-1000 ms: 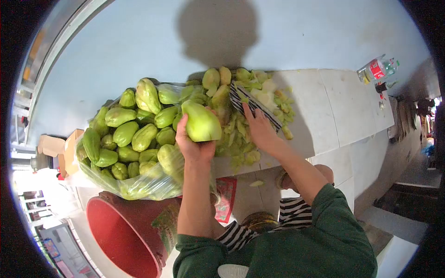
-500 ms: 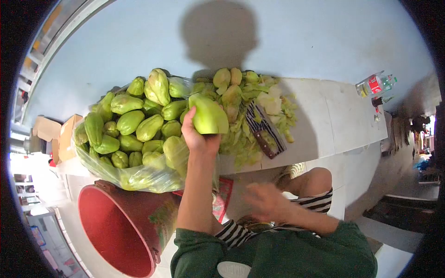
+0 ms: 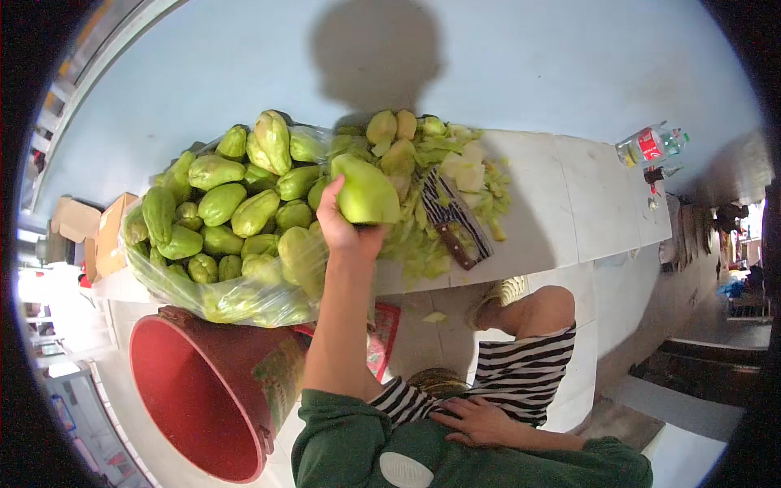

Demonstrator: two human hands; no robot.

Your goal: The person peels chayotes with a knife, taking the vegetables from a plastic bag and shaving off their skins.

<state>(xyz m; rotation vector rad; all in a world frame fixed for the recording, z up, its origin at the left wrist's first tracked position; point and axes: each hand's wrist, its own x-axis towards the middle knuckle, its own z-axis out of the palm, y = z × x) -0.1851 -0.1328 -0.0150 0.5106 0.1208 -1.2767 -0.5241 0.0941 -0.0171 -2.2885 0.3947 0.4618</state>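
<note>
One chayote [image 3: 370, 189], best gripped firmly: left hand [image 3: 348, 233] fingers clasp it; right hand [image 3: 480, 422] rests released, knife [image 3: 458, 225] near counter's [image 3: 573, 199] front edge.

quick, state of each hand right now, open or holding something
Left hand: closed around a pale green chayote.
Right hand: open, resting by the striped shorts, nothing seen in it.

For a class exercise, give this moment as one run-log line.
left hand: holds chayote | right hand: by striped shorts | knife: lying amid peelings
</note>
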